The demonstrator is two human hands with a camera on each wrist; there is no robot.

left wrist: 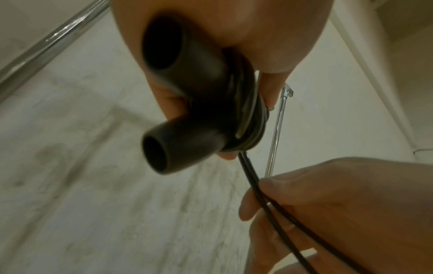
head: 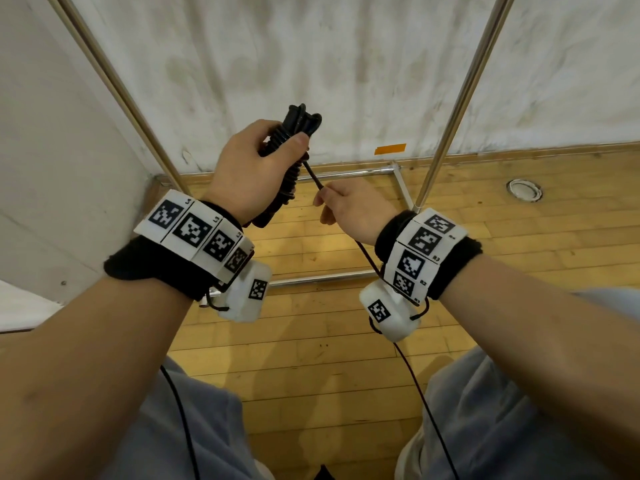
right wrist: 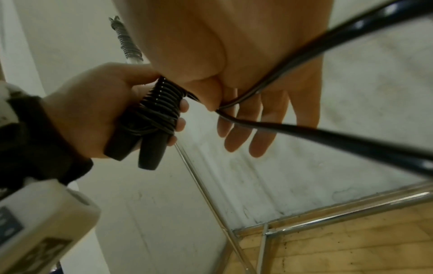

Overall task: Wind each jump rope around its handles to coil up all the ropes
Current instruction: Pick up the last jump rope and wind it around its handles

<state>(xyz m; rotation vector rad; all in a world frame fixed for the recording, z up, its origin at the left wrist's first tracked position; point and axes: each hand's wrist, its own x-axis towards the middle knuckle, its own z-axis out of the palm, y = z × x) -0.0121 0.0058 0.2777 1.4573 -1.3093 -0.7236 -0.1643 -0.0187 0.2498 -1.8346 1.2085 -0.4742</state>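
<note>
My left hand grips two black jump-rope handles held side by side, with black rope wound in tight turns round them. Their open ends point at the left wrist camera. A doubled strand of rope runs from the coil to my right hand, which pinches it between thumb and forefinger while the other fingers hang straight. Below that hand the loose rope drops past my right wrist toward the floor.
A chrome tube frame stands ahead against a stained white wall, with rails low over the wooden floor. A white wall panel is on the left. My knees are below. An orange tape strip is on the wall.
</note>
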